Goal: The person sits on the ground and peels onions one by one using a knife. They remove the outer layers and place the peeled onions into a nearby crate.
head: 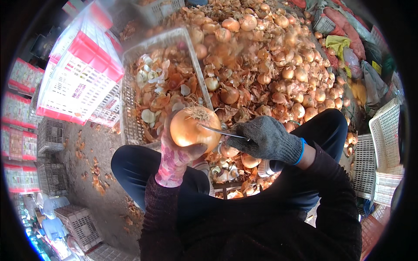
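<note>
My left hand point(178, 155), in a pink patterned glove, holds a large yellow onion point(195, 128) from below and the left. The onion's tuft of dry roots points up and away from me. In a grey knit glove with a blue cuff edge, my right hand point(266, 138) grips a small knife point(225, 132). Its blade points left, with the tip at the onion just below the roots; whether it cuts in cannot be told. Beneath both hands lie more onions point(250, 160) and loose skins.
A big heap of onions and skins point(261, 65) spreads ahead. A plastic crate point(198, 70) with peelings stands ahead to the left. Stacked white and pink crates point(78, 84) rise at the left, white crates point(363, 166) stand at the right, and sacks point(346, 29) lie at the back right.
</note>
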{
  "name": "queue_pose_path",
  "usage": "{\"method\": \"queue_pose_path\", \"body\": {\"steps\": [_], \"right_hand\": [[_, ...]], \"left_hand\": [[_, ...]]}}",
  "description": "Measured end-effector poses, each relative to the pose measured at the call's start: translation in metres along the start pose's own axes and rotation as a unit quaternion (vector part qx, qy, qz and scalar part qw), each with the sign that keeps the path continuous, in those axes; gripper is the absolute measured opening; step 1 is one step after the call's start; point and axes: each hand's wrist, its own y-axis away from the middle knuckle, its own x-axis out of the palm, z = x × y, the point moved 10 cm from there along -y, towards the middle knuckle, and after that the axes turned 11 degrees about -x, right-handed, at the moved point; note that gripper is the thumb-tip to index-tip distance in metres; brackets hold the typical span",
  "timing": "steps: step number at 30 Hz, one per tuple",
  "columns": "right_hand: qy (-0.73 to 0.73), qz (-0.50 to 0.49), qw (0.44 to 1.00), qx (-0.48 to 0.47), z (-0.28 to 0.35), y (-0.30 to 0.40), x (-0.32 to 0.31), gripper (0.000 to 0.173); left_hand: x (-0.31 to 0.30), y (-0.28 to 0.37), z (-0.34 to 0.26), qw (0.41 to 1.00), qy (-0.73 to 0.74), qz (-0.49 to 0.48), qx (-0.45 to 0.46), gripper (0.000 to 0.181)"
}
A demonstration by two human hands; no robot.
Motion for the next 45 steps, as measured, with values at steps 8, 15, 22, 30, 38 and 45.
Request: {"method": "queue_pose_path", "body": {"steps": [8, 15, 22, 30, 38, 45], "right_hand": [[0.053, 0.012, 0.998, 0.023, -0.008, 0.002, 0.009, 0.036], [0.090, 0.052, 0.994, 0.029, -0.021, 0.000, 0.025, 0.031], [0.087, 0.022, 0.996, 0.006, -0.033, 0.004, 0.044, 0.026], [0.100, -0.013, 0.995, -0.024, -0.029, 0.003, 0.043, 0.023], [0.101, 0.018, 0.994, -0.034, -0.041, 0.006, 0.052, 0.020], [0.071, 0.054, 0.995, 0.046, -0.047, 0.011, 0.064, 0.025]], "left_hand": [[0.004, 0.014, -0.039, 0.965, -0.189, -0.096, 0.153, 0.082], [0.019, 0.039, -0.074, 0.904, -0.258, -0.171, 0.294, 0.079], [0.023, 0.042, -0.074, 0.877, -0.327, -0.159, 0.315, 0.080], [0.013, 0.029, -0.047, 0.945, -0.235, -0.092, 0.209, 0.078], [0.005, 0.005, 0.009, 0.996, -0.057, 0.074, -0.006, 0.079], [0.012, 0.011, 0.002, 0.984, -0.175, 0.019, 0.038, 0.078]]}}
